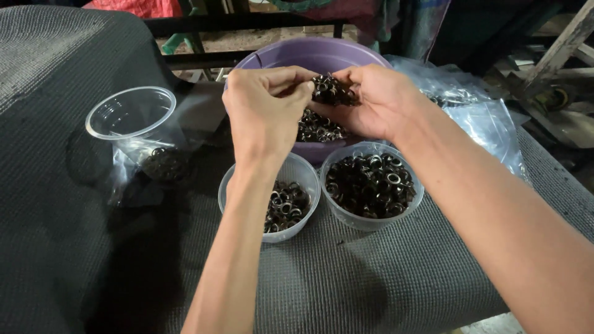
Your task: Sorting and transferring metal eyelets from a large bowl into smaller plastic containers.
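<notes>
We see an empty clear plastic cup (131, 112) on the left of the grey mat (371, 284). On the right lie clear plastic bags (482, 117), and behind them some wooden beams (560, 49).

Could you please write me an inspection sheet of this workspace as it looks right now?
Surface: dark grey ribbed mat.
Job's things: purple basin holding dark metal eyelets; two clear plastic cups in front, the left cup partly filled, the right cup nearly full.
Clutter: empty clear cup resting on a small plastic bag of eyelets; larger clear bags at right.
Grippers: right hand cups a pile of eyelets; left hand pinches at that pile.
Cables: nothing seen.
Surroundings: wooden beams, dark frame bars, cloth behind.
</notes>
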